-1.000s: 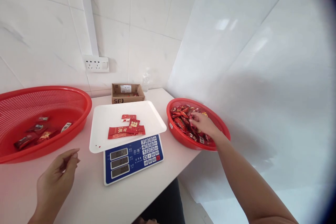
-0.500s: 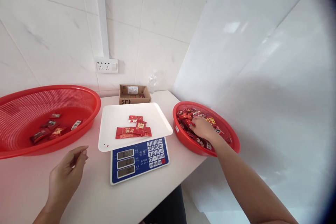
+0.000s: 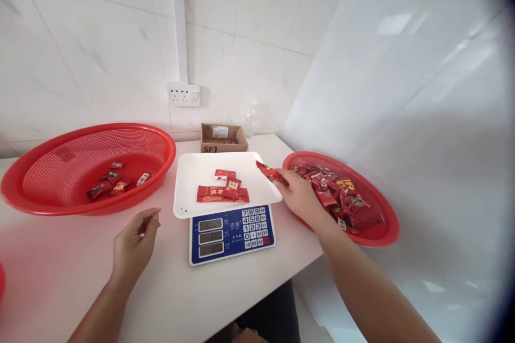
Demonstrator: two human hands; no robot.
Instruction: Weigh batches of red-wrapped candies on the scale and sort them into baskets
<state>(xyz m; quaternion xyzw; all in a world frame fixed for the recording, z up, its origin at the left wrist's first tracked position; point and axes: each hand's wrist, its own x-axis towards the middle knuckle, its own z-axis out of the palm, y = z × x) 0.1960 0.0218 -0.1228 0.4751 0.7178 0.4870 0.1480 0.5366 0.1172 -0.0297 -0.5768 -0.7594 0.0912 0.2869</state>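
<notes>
My right hand (image 3: pixel 300 196) grips a red candy packet (image 3: pixel 269 171) and holds it over the right edge of the white scale tray (image 3: pixel 197 171). Several red packets (image 3: pixel 223 189) lie on that tray. The tray sits on a blue digital scale (image 3: pixel 231 234). To the right stands a small red basket (image 3: pixel 376 236) full of red candies (image 3: pixel 336 193). My left hand (image 3: pixel 134 244) rests on the white table (image 3: pixel 52 273) left of the scale, fingers loosely curled, holding nothing.
A large red basket (image 3: pixel 32 198) at the left holds several wrapped candies (image 3: pixel 115 181). A small cardboard box (image 3: pixel 222 138) and a clear bottle (image 3: pixel 250 119) stand against the tiled wall, under a wall socket (image 3: pixel 184 95). A white wall closes the right side.
My right hand lifted out of the small red basket with a red packet and moved left over the scale tray. The left hand stayed on the table. The view shifted.
</notes>
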